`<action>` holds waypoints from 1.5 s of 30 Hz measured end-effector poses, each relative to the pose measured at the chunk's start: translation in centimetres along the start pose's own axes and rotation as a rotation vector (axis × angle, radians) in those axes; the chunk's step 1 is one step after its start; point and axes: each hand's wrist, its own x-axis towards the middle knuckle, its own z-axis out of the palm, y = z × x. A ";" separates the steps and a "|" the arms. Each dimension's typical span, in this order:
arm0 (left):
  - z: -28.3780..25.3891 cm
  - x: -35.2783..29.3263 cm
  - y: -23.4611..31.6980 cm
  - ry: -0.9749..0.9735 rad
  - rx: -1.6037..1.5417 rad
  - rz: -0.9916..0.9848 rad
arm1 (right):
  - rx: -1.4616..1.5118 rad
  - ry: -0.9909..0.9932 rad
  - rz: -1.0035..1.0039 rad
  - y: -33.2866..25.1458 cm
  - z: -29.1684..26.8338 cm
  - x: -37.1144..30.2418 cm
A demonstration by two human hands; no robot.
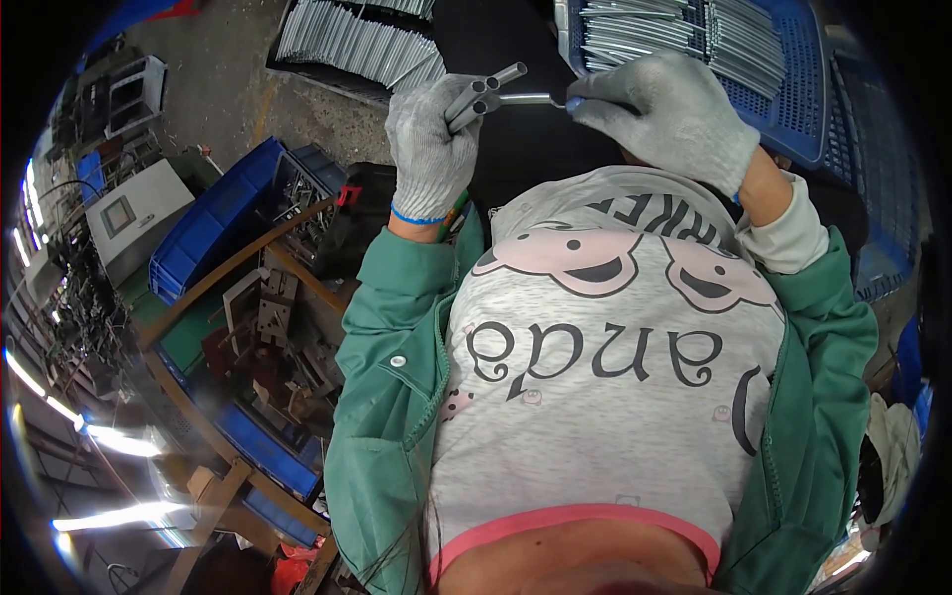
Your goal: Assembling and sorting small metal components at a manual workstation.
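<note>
My left hand (431, 139), in a grey-white knitted glove, is closed around several short metal tubes (478, 89). Their round open ends point up and to the right. A thinner, shiny metal rod (526, 99) sticks out sideways from this bunch, and its end reaches the fingertips of my right hand (664, 114). That hand, gloved too, is pinched, with a small spot of blue between thumb and forefinger. What exactly the pinch holds is hidden. Both hands are in front of my body, over a dark surface.
A black crate (327, 81) with rows of metal rods stands beyond my left hand. Behind my right hand is a blue plastic crate (808, 84), also full of rods. At left are a blue bin (213, 220) of metal parts, a wooden frame (238, 268) and a pale control box (139, 218).
</note>
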 end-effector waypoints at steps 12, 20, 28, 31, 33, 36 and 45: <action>-1.2 -0.7 -0.9 -0.228 -0.087 -0.304 | -0.190 0.106 -0.042 -1.1 -2.0 -0.3; -1.8 -0.4 -0.6 -0.237 -0.032 -0.073 | -0.225 0.171 -0.204 -0.6 -1.3 -0.1; -1.4 -0.7 -0.2 -0.188 -0.067 0.009 | -0.301 0.101 -0.152 -1.2 -1.1 -0.3; -1.4 -1.0 0.0 -0.108 -0.011 0.049 | -0.121 0.143 -0.257 -0.2 0.1 -1.0; -1.4 -1.0 0.0 -0.122 -0.022 0.047 | -0.141 0.129 -0.248 0.2 0.6 -0.9; -1.7 -0.9 0.0 -0.161 -0.049 0.045 | -0.200 0.091 -0.227 0.7 1.4 -0.7; -1.8 -1.8 -0.7 -0.150 -0.037 0.015 | -0.223 0.005 -0.090 -2.5 -0.2 0.5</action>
